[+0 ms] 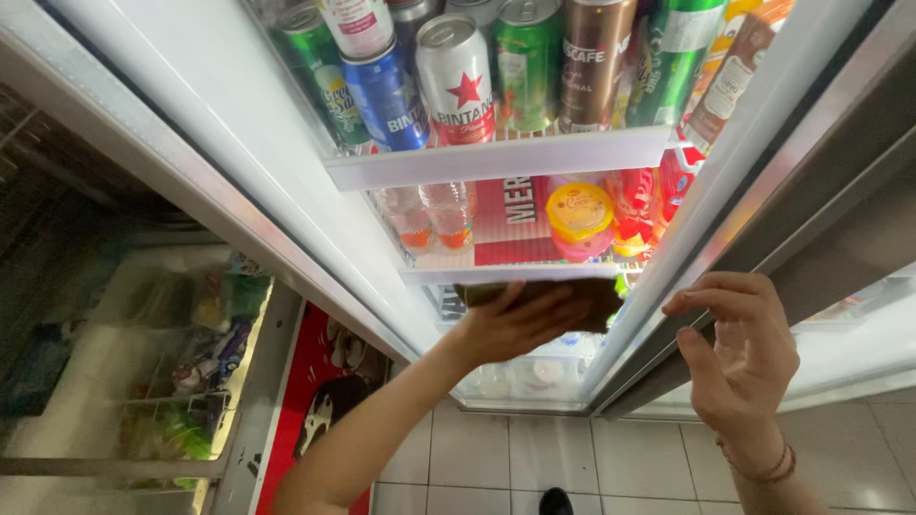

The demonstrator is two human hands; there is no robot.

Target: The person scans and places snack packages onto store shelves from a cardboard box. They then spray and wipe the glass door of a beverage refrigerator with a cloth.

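Observation:
I look down into an open glass-door drinks fridge. My left hand [515, 319] reaches in and presses a dark brown cloth [592, 294] against the front of a white shelf edge [448, 275]. My right hand [739, 348] rests its fingertips on the edge of the open fridge door [754, 191], fingers bent. Above, an upper shelf [496, 157] carries several drink cans [458, 81] in green, blue, white and brown. Below it stand clear bottles [429, 215] and a yellow-lidded pink cup [580, 221].
A chest freezer [172, 362] with a glass top and wrapped goods inside stands to the left, with a red panel [324, 381] on its side. White floor tiles [534, 458] lie below. A dark shoe tip [555, 501] shows at the bottom edge.

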